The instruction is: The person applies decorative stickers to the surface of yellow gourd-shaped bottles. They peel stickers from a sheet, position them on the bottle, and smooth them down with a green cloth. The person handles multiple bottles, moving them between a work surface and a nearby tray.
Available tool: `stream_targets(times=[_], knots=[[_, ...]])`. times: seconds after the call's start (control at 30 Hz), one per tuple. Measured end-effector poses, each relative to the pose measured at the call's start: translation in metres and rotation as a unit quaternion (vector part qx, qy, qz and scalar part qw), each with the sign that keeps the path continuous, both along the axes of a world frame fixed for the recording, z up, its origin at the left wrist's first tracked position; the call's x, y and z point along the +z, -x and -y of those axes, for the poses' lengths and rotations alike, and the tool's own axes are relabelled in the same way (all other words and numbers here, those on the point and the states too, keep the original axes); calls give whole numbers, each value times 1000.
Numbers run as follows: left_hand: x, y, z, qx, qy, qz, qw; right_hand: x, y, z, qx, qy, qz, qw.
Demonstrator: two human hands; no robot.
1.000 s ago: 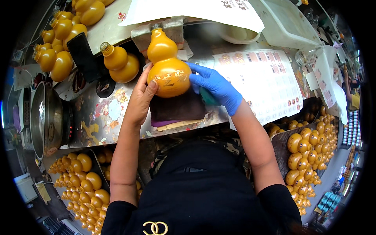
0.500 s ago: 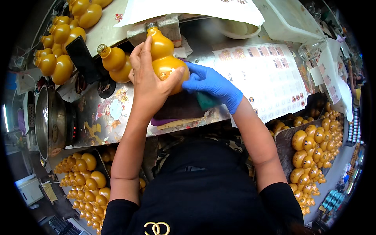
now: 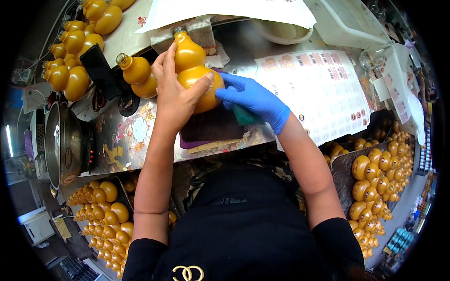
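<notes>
The left hand [image 3: 176, 93], fingers spread, clasps the yellow bottle [image 3: 191, 52] over the dark pad [image 3: 206, 129] by the table's [image 3: 112, 126] near edge; the gloved right hand [image 3: 258, 101], half curled, holds its lower side. Steady left grip, light right pressure suit best.

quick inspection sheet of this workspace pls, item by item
Surface: metal worktop, blotched with coloured residue
Work items: gourd-shaped yellow bottle over a dark pad; contact between them unclear
Clutter: second bottle, black phone-like slab, printed sheet, translucent tub
Hands: left hand bare, gripping the bottle; right hand blue-gloved, against its lower bulb; green item beneath, kind unclear
Cables: thin white cord at far left, ends unclear
Surroundings: massed yellow bottles below the worktop, both sides; metal pan at left
</notes>
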State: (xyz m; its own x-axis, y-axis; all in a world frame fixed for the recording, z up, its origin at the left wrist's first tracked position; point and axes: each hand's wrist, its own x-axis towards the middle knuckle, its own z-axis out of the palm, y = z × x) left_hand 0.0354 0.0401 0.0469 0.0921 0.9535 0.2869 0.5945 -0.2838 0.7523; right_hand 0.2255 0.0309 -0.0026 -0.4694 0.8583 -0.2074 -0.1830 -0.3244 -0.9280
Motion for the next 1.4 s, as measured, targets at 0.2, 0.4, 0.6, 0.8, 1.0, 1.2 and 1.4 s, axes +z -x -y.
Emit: stream_targets(times=[0.2, 0.4, 0.6, 0.8, 1.0, 1.2, 1.4], knots=[[-11, 30, 3, 0, 71, 353, 933, 24, 8, 2, -8, 24, 43, 999], [-48, 39, 31, -70, 201, 335, 918, 15, 16, 3, -43, -36, 100, 993], [-44, 34, 32, -83, 207, 399, 889, 8, 18, 5, -83, 9, 119, 989], [-44, 40, 27, -93, 249, 459, 848, 16, 16, 3, -67, 59, 104, 991], [-48, 37, 31, -107, 210, 398, 886, 13, 24, 7, -66, -49, 119, 989], [-48, 40, 30, -118, 213, 397, 885, 5, 20, 6, -68, -21, 105, 992], [-49, 45, 21, -98, 264, 467, 838, 8, 17, 2, -81, 101, 70, 989]])
